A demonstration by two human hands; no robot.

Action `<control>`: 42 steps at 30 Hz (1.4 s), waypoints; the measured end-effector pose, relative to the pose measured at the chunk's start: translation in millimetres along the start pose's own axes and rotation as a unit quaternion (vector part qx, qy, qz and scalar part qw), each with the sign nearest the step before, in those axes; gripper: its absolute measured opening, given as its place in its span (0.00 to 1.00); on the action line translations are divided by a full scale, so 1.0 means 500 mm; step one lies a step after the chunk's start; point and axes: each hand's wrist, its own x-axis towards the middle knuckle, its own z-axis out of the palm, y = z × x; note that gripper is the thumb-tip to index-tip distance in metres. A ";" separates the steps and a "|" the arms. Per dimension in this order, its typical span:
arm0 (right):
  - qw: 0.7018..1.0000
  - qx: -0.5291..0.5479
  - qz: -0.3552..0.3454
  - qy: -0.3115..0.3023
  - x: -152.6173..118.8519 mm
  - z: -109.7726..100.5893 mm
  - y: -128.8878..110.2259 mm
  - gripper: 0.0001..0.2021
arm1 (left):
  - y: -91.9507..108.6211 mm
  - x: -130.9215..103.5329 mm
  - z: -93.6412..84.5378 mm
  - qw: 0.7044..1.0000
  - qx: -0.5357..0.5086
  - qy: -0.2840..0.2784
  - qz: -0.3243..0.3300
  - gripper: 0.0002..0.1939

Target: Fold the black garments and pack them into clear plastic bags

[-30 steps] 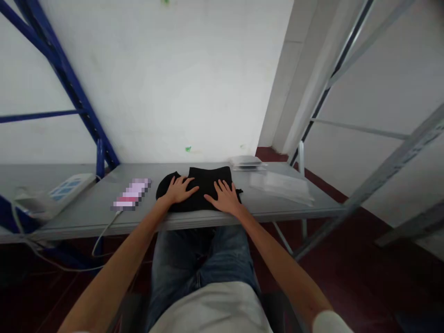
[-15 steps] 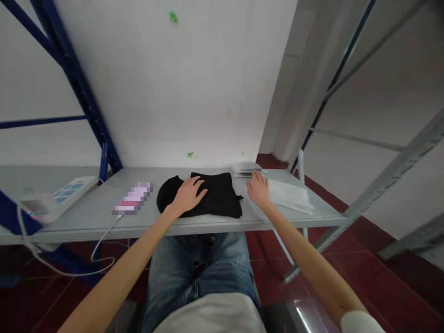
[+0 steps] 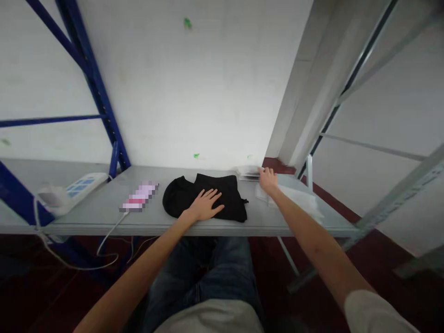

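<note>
A folded black cloth item (image 3: 227,196) lies on the grey shelf top, rounded at its left end and with a small tab or cord at its right. My left hand (image 3: 205,206) rests flat on it, fingers spread, holding nothing. Farther right, my right hand (image 3: 268,180) reaches to a small stack of flat whitish packets (image 3: 248,173). Its fingers are bent and closed at the stack's right end; the exact grip is partly hidden. Thin translucent white sheets or bags (image 3: 300,199) lie under and beside my right forearm.
A phone (image 3: 140,196), blurred out, lies at left with a white cable (image 3: 111,231) running over the front edge. A white power strip (image 3: 85,187) sits farther left by the blue rack post (image 3: 104,92). A white wall (image 3: 208,101) stands behind the shelf.
My right hand has moved forward to the stack of packets, its fingers closing at the end. My left hand has slid right and nearer on the black cloth. The view has shifted slightly.
</note>
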 end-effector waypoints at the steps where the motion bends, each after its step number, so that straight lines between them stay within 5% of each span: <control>1: 1.000 0.002 -0.001 0.002 0.003 -0.003 -0.002 0.25 | 0.003 -0.002 -0.003 1.000 0.000 0.007 0.000 0.33; 7: 1.000 0.015 -0.008 0.015 0.015 -0.025 -0.005 0.23 | 0.019 -0.027 -0.051 0.990 0.021 0.137 0.022 0.27; 11: 0.996 0.044 -0.004 0.081 0.000 -0.074 -0.029 0.22 | 0.012 -0.044 -0.088 0.978 0.035 0.205 0.005 0.23; 14: 0.985 0.091 -0.042 0.139 -0.054 -0.126 -0.083 0.21 | 0.005 -0.054 -0.102 0.966 0.030 0.255 -0.032 0.26; 19: 0.963 0.185 -0.091 0.175 -0.219 -0.175 -0.223 0.20 | 0.021 -0.086 -0.103 0.947 0.009 0.315 -0.068 0.39; 24: 0.950 0.248 -0.135 0.131 -0.333 -0.183 -0.298 0.18 | 0.022 -0.133 -0.094 0.942 -0.004 0.319 -0.101 0.30; 32: 0.935 0.283 -0.211 0.020 -0.333 -0.218 -0.268 0.12 | -0.012 -0.153 -0.126 0.958 -0.010 0.280 -0.056 0.17; 42: 0.924 0.291 -0.228 0.100 -0.362 -0.226 -0.310 0.07 | 0.017 -0.156 -0.163 0.976 0.031 0.191 0.097 0.17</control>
